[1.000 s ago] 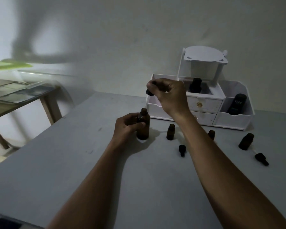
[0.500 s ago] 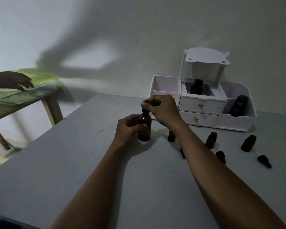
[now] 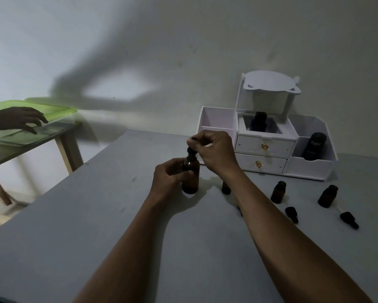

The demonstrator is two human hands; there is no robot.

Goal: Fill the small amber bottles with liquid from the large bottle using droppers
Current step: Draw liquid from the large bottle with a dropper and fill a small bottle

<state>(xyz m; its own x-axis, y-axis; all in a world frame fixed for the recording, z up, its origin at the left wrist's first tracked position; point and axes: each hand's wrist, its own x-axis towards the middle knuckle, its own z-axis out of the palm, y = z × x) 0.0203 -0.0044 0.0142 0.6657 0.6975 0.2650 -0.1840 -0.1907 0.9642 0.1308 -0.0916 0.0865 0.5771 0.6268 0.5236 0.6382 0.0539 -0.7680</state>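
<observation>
Nearest you, two loose dropper caps (image 3: 291, 214) lay on the grey table (image 3: 96, 248), with three small amber bottles (image 3: 278, 192) standing just beyond them. Your left hand (image 3: 169, 179) curled its fingers around the upright large bottle (image 3: 190, 176), while your right hand (image 3: 215, 153) pinched the dropper (image 3: 191, 150) at its neck. Behind stood the white organizer (image 3: 269, 147).

1. "Kahf" stands in pale letters on the dark bottle (image 3: 313, 146), which is upright in the right-hand compartment of the white organizer (image 3: 310, 169).
2. Smaller print under that word is too blurred to read.
3. No other bottle shows a legible label.
</observation>
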